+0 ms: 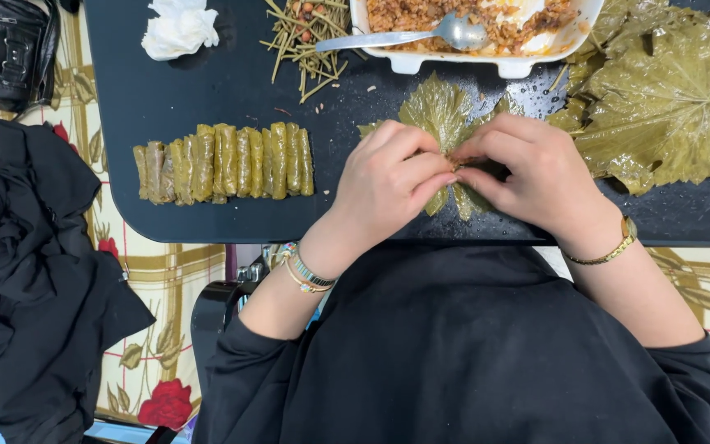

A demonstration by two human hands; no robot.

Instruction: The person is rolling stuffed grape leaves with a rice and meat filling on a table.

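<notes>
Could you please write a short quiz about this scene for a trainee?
1. True or false: both hands touch the flat leaf on the tray.
2. Where does the spoon rest? A) in the white dish B) on the rolls C) on the tissue
3. On which side of the hands does the leaf pile lie?

Key
1. True: the left hand and the right hand meet over a bit of filling at the middle of the leaf.
2. A.
3. On the person's right; the rolls lie in a row on the left.
</notes>
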